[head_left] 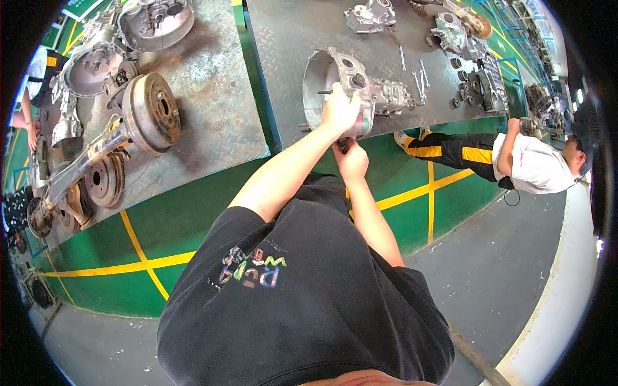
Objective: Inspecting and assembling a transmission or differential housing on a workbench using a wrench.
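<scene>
Steel-plate bench (280, 61), top centre of frame, carries the gearbox housing (365, 96), left hand (340, 113) curled against it, right hand (352, 160) half-closed at its lower edge, can't tell if either's clamped.

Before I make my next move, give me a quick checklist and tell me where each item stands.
1. Left hand at the gray housing: ok, it is at the open, bell-shaped end.
2. Right hand gripping securely: cannot tell, its fingers are partly hidden below the near side.
3. Housing well back from the metal table's near edge: not ok, it sits right by that edge.
4. Wrenches well away from the housing's narrow end: not ok, some lie close beside it.
5. Other person away from the housing: ok, off to the right, visible hand apart from it.
</scene>
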`<state>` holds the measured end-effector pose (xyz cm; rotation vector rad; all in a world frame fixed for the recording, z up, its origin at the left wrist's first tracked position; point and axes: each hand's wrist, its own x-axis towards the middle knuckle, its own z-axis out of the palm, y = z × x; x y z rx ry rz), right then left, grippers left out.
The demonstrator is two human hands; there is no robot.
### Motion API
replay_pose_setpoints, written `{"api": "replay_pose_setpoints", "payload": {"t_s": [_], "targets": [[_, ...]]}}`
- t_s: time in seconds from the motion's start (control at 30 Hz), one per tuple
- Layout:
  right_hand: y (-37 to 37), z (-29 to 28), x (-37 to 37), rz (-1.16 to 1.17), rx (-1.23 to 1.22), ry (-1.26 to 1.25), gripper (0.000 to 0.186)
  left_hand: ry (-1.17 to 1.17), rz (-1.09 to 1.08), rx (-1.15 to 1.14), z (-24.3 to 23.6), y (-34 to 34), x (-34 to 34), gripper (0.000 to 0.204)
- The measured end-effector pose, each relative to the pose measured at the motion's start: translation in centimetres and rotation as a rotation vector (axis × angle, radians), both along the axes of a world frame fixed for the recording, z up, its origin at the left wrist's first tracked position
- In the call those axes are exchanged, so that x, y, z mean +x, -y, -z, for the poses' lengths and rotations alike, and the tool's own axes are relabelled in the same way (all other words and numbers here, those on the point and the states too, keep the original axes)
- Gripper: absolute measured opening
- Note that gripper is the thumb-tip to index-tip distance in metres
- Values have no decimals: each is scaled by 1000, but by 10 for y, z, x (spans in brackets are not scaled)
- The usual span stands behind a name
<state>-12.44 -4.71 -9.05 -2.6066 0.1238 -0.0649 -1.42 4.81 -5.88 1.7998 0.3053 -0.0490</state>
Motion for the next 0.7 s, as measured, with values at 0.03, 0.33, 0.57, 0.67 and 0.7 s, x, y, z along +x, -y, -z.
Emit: {"api": "replay_pose_setpoints", "payload": {"t_s": [0.03,0.33,0.57,0.67,0.7], "targets": [[2,4,-1,-3,52,-23,22,8,-7,3,-1,0,0,45],[-5,-3,-2,24,-33,-16,26,-26,20,-23,-1,-3,0,43],[0,11,-2,27,-44,-28,27,-16,-3,-9,0,1,0,43],[-4,0,1,21,-53,-23,26,8,-8,-4,-4,-1,0,44],[-6,-5,1,27,-44,-56,25,-33,23,-28,-8,-3,-1,44]]}}
